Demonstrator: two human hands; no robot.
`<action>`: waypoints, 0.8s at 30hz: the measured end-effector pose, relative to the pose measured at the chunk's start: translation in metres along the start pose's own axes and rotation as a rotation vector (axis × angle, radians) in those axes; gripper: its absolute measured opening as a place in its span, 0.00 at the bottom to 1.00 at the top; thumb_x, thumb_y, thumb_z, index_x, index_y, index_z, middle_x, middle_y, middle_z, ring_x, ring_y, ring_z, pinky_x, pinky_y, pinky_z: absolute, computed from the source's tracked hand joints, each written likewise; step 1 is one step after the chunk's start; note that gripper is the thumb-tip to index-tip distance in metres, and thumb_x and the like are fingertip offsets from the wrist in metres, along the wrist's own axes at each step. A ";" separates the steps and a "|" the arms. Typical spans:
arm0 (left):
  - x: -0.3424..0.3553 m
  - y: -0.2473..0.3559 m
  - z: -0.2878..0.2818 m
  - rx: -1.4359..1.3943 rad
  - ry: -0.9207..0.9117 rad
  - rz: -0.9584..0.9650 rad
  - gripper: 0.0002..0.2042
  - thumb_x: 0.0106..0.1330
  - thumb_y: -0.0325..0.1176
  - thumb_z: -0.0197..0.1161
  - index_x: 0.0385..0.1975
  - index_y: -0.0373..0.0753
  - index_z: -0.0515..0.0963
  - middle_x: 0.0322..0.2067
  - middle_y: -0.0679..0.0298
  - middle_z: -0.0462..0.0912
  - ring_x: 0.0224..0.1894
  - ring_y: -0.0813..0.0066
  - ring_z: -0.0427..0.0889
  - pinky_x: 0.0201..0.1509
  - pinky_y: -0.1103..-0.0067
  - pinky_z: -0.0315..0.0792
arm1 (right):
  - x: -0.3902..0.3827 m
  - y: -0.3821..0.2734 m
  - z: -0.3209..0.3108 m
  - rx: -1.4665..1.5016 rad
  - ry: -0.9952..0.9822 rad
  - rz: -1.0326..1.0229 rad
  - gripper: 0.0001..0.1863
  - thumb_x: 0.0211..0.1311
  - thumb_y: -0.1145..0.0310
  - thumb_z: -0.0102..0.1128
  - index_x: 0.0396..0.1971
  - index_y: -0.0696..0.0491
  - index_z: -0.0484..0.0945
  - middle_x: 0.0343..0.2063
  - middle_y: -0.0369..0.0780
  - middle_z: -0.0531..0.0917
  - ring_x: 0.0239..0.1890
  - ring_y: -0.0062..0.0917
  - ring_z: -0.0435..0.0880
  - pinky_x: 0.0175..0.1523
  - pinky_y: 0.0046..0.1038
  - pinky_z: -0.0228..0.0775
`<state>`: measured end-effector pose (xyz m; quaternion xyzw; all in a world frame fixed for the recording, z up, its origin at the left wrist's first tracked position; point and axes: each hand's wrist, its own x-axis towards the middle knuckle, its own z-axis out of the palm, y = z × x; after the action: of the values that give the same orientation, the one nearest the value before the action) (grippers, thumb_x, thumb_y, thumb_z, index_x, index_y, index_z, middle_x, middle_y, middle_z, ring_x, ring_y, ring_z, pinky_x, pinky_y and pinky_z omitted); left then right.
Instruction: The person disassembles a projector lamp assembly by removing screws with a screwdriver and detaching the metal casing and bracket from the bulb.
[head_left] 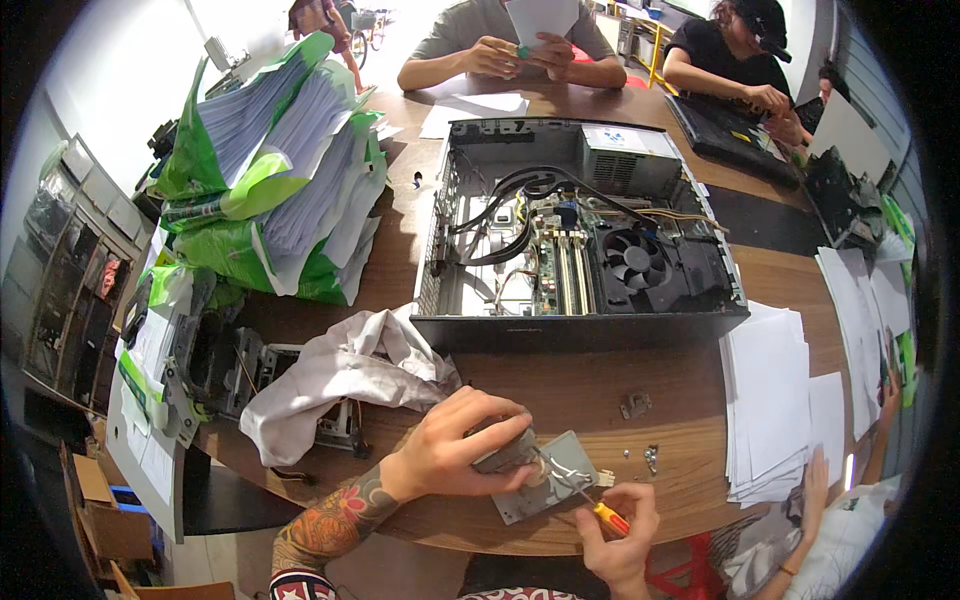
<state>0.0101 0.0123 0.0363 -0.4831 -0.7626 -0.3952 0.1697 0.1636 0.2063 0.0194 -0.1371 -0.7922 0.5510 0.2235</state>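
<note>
My left hand (450,445) is closed around a dark grey rounded part (507,455), whose far side my fingers hide. Beneath it, a flat grey metal plate (535,500) lies near the table's front edge, with white wires (568,474) across it. A pale connector (605,478) sits at the plate's right edge. In my right hand (622,540) is a screwdriver (611,518) with a yellow and red handle. Its shaft points up and left toward the wires and the grey part; whether the tip touches anything I cannot tell.
An open computer case (580,325) stands beyond my hands. A grey-white cloth (345,375) lies left, before stacked paper in green wrapping (270,170). Loose screws (651,458) and a small metal bracket (635,404) are to the right, near paper sheets (765,400). Other people sit around the table.
</note>
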 end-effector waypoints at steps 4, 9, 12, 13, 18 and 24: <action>0.000 0.002 -0.001 0.003 -0.006 -0.005 0.23 0.46 0.34 0.77 0.42 0.33 0.79 0.38 0.56 0.80 0.33 0.63 0.80 0.35 0.73 0.74 | 0.002 0.011 -0.002 0.087 -0.030 0.006 0.05 0.59 0.75 0.62 0.27 0.61 0.78 0.23 0.40 0.81 0.24 0.23 0.79 0.34 0.22 0.70; 0.001 0.002 -0.002 0.002 0.000 -0.003 0.23 0.46 0.34 0.77 0.42 0.33 0.79 0.38 0.56 0.80 0.33 0.63 0.80 0.35 0.74 0.74 | 0.001 0.017 -0.012 -0.007 -0.191 -0.001 0.05 0.60 0.74 0.62 0.27 0.60 0.78 0.21 0.39 0.80 0.26 0.23 0.79 0.34 0.21 0.69; 0.001 0.003 -0.003 -0.001 -0.001 -0.006 0.23 0.46 0.35 0.78 0.42 0.33 0.79 0.38 0.56 0.80 0.33 0.64 0.80 0.35 0.74 0.74 | 0.003 0.017 -0.012 -0.085 -0.205 -0.078 0.05 0.59 0.74 0.64 0.28 0.60 0.78 0.21 0.39 0.80 0.25 0.23 0.79 0.33 0.21 0.69; 0.001 0.003 -0.002 0.001 -0.002 -0.006 0.23 0.46 0.35 0.78 0.42 0.33 0.79 0.38 0.56 0.80 0.33 0.64 0.80 0.35 0.74 0.74 | 0.004 0.012 -0.010 -0.087 -0.202 -0.076 0.05 0.59 0.74 0.64 0.28 0.60 0.78 0.21 0.39 0.80 0.25 0.23 0.79 0.33 0.21 0.69; 0.001 0.003 0.002 -0.043 0.001 -0.010 0.24 0.45 0.33 0.78 0.43 0.34 0.79 0.38 0.56 0.81 0.33 0.63 0.80 0.35 0.73 0.75 | -0.002 0.012 -0.007 0.027 -0.070 -0.031 0.05 0.54 0.77 0.67 0.28 0.59 0.78 0.21 0.38 0.79 0.25 0.20 0.78 0.31 0.21 0.69; 0.001 0.011 0.006 -0.086 0.001 -0.023 0.26 0.44 0.32 0.78 0.45 0.34 0.78 0.38 0.55 0.81 0.34 0.62 0.80 0.36 0.73 0.75 | -0.010 0.030 -0.020 0.184 -0.273 0.156 0.04 0.56 0.78 0.65 0.27 0.61 0.78 0.22 0.38 0.82 0.21 0.18 0.78 0.26 0.19 0.67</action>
<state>0.0206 0.0199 0.0378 -0.4811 -0.7503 -0.4297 0.1447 0.1811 0.2283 -0.0051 -0.1011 -0.7484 0.6504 0.0820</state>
